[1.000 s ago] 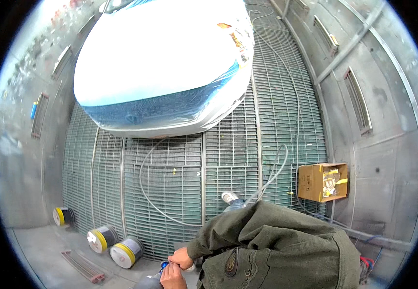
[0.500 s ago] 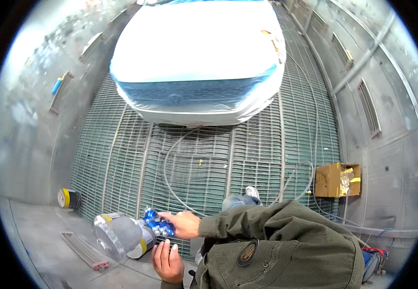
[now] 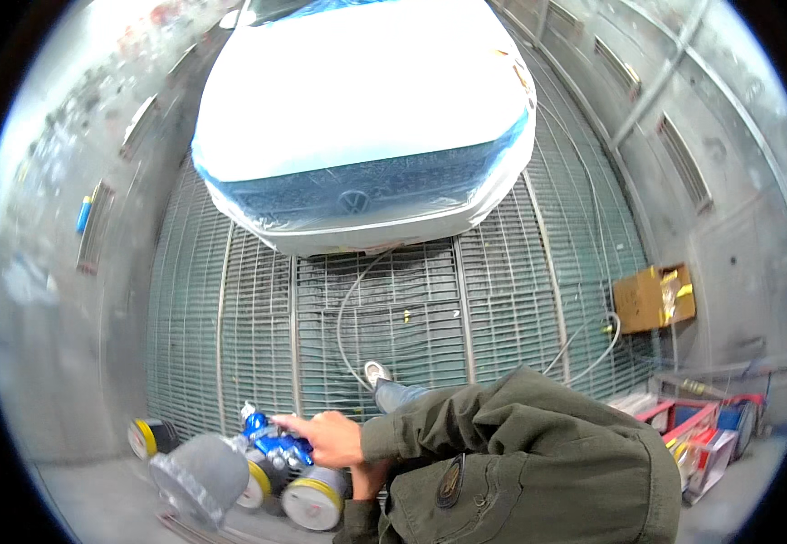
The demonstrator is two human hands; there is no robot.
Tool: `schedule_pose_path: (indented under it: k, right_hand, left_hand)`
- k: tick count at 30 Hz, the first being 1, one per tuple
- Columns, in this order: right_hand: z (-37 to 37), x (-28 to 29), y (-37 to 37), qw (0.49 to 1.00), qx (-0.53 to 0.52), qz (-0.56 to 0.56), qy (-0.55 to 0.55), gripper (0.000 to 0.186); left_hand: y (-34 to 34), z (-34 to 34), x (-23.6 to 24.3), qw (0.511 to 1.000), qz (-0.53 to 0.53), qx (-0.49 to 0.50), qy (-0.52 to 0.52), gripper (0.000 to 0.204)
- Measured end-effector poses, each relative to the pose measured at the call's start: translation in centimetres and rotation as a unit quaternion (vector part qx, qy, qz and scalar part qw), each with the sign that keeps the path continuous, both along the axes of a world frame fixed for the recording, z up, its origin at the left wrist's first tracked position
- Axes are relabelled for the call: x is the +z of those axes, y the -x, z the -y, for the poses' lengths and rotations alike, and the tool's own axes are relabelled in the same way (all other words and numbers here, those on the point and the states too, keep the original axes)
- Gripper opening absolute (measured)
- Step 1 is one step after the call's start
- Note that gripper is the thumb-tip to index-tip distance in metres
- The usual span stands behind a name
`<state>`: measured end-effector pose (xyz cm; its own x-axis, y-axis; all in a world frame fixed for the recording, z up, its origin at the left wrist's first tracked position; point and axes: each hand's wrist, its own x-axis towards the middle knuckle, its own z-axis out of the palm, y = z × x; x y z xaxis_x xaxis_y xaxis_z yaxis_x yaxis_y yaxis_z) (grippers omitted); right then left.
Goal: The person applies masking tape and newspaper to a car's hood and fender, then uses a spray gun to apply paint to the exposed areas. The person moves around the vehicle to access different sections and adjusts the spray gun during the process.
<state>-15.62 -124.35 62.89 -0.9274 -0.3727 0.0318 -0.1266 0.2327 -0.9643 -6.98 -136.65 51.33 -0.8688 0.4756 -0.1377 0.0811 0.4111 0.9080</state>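
Note:
A blue spray gun [image 3: 271, 442] is in my right hand [image 3: 332, 439], whose fingers are wrapped round its grip. A large, cloudy grey cup [image 3: 201, 476] sits on the gun, tilted to the left. Just below my right hand, close to the right sleeve, shows my left hand [image 3: 371, 478]; its fingers are hidden. Behind and beside the cup stand cans with yellow-edged lids, one can [image 3: 314, 501] right by my left wrist and another can [image 3: 257, 485] partly covered by the cup.
Ahead stands a car [image 3: 357, 100] wrapped in white and clear film, on a metal floor grating [image 3: 375, 335]. A pale hose [image 3: 343, 322] curls across it. A cardboard box [image 3: 643, 302] is at the right wall, a red-framed cart [image 3: 693, 431] lower right, another can [image 3: 150, 437] left.
My right hand and the spray gun have moved slightly left and down. My left hand, earlier spread below the gun, has drawn right, under my right wrist. The view has turned, bringing the red-framed cart into sight.

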Motion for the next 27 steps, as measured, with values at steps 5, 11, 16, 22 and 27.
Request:
schedule_pose_path:
  k: [5,11,16,22,27]
  right_hand:
    - [3.8,1.2,9.8,0.994,-0.047,0.026,0.096,0.074]
    - [4.8,2.8,19.7,0.971,-0.215,-0.021,0.1,0.077]
    - [2.9,3.9,25.5,0.912,-0.388,-0.062,0.119,0.076]
    - [3.3,3.3,28.6,0.787,-0.609,-0.092,0.034,0.071]
    - [8.1,6.1,27.9,0.661,-0.733,-0.158,0.018,0.076]
  left_hand:
    - [12.6,2.4,-2.6,0.982,-0.024,-0.176,0.061,0.044]
    - [24.5,5.2,-2.7,0.936,-0.002,-0.339,0.094,0.042]
    - [32.6,5.5,-3.3,0.878,-0.031,-0.471,0.079,0.04]
    - [39.5,5.9,-5.3,0.775,-0.065,-0.628,0.002,0.038]
    - [43.5,9.4,-6.6,0.666,-0.098,-0.734,-0.085,0.036]
